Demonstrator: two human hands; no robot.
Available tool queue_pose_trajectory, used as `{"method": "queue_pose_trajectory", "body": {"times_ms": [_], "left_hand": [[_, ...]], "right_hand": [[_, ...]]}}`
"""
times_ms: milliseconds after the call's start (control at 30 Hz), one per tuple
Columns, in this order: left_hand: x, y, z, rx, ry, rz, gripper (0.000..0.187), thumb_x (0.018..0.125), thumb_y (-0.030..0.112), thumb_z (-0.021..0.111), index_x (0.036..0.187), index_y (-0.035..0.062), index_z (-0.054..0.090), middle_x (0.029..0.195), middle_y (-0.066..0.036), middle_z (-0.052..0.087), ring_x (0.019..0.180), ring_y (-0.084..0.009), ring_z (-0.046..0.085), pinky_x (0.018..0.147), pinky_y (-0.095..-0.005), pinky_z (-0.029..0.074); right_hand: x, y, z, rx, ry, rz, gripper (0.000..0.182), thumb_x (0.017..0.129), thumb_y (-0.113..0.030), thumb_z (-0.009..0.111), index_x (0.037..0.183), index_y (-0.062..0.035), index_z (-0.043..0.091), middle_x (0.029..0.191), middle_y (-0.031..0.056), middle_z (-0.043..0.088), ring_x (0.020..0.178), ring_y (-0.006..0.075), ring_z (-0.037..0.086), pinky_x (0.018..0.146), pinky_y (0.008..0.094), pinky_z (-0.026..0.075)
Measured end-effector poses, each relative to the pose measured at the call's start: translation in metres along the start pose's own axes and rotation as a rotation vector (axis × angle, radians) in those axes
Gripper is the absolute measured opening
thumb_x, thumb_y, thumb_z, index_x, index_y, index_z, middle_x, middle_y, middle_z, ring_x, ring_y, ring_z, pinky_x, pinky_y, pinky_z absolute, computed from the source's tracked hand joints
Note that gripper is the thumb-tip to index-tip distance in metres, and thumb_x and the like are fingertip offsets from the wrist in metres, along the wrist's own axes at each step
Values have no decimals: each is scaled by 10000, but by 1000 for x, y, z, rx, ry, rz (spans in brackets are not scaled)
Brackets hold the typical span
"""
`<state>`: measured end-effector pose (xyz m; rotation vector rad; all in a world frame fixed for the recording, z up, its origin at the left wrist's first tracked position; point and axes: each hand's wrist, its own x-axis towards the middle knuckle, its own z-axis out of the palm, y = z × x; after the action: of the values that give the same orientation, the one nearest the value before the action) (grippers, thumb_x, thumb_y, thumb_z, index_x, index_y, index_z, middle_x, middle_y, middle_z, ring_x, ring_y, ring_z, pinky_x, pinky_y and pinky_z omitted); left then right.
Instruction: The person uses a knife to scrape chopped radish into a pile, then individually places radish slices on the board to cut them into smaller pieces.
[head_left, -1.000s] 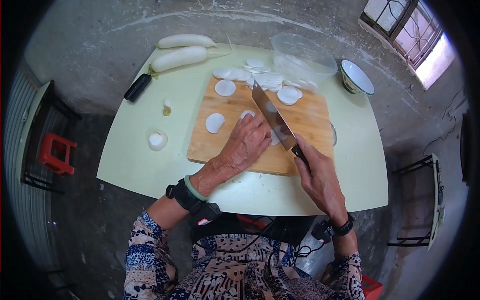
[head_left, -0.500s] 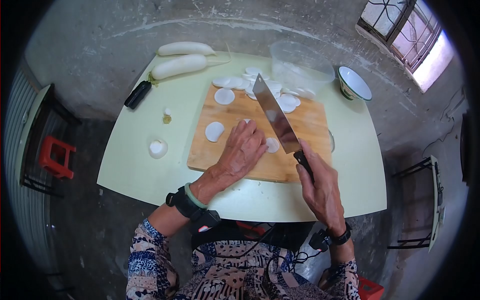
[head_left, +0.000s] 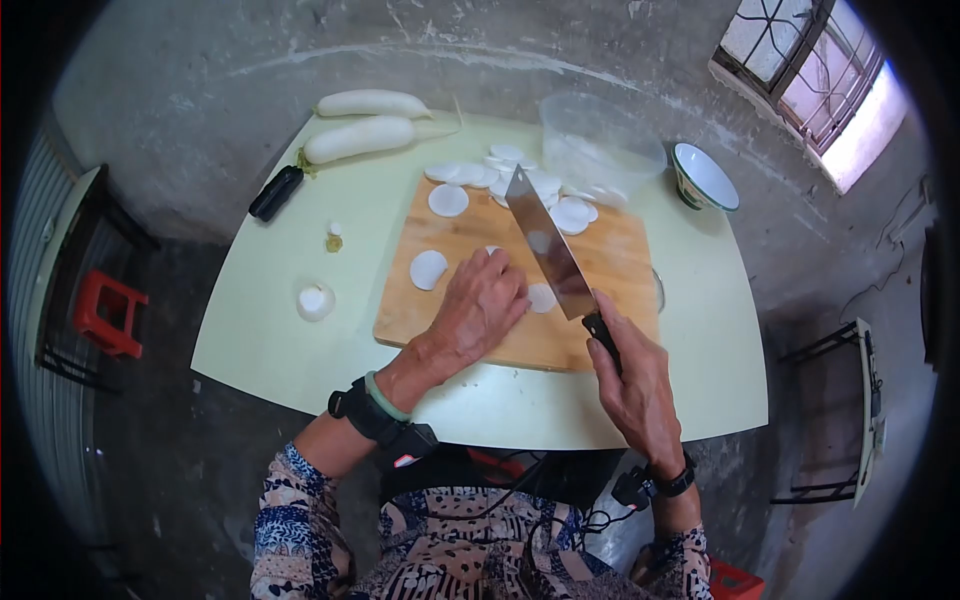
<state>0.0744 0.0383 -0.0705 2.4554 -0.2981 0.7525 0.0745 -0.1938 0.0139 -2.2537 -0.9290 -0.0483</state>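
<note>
My right hand [head_left: 637,385] is wrapped round the black handle of a kitchen cleaver [head_left: 552,245]. The broad blade is raised at a slant over the wooden cutting board [head_left: 610,345], pointing away from me. My left hand [head_left: 478,305] is closed and pressed down on the board, with the white edge of a radish piece [head_left: 492,249] showing past its fingers; the rest is hidden. Just right of those fingers lies a thin round radish slice [head_left: 541,298]. Another slice [head_left: 428,270] lies to the left, and one more [head_left: 448,200] farther back.
A pile of radish slices [head_left: 510,175] covers the board's back edge, beside a clear plastic tub [head_left: 605,140]. A bowl [head_left: 707,177] stands at the right. Two whole radishes [head_left: 360,139], a black object [head_left: 275,194] and a radish end [head_left: 315,301] are on the left.
The cleaver and my right hand have come slightly nearer to me. My left hand stays in nearly the same place on the board. The whole view has shifted a little.
</note>
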Motion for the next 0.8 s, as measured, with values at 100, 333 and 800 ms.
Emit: {"method": "queue_pose_trajectory", "body": {"times_ms": [100, 333, 800], "left_hand": [[-1, 1, -1, 26, -16, 0, 198, 788, 62, 814, 872, 32, 637, 950, -125, 552, 934, -346, 548, 827, -468, 472], [-2, -3, -1, -36, 3, 16, 185, 793, 48, 803, 865, 30, 633, 949, -124, 553, 930, -341, 551, 811, -466, 474], [-4, -4, 3, 26, 63, 63, 186, 780, 51, 796, 866, 38, 631, 911, -122, 560, 921, -331, 577, 780, -463, 476]], "right_hand": [[-1, 0, 6, 31, 25, -11, 510, 971, 7, 610, 1470, 27, 505, 1022, 266, 668, 914, 475, 657, 796, 508, 512], [0, 8, 11, 5, -13, -4, 516, 968, 15, 611, 1473, 24, 508, 1029, 268, 672, 925, 468, 665, 818, 493, 523], [1, 0, 18, 8, -8, 34, 501, 972, 19, 598, 1465, 28, 513, 1060, 297, 679, 957, 489, 665, 843, 487, 526]]}}
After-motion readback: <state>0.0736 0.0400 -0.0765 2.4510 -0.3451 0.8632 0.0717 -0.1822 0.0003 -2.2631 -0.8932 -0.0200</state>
